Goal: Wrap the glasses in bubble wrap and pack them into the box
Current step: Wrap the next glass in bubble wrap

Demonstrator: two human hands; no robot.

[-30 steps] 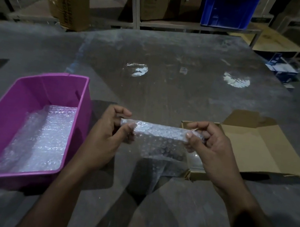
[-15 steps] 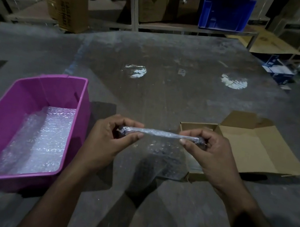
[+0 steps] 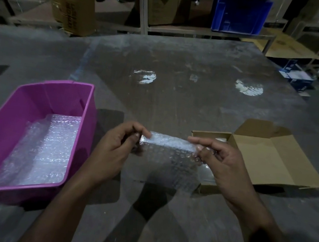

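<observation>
Bubble wrap pinched at both top corners, left hand and right hand each clamped on an end, held above the grey table. Glasses inside not discernible. Cardboard box open just right; purple bin left, lined with more wrap. Lettering on background cartons unreadable.

tub left | box right | bubble wrap between, above table
</observation>
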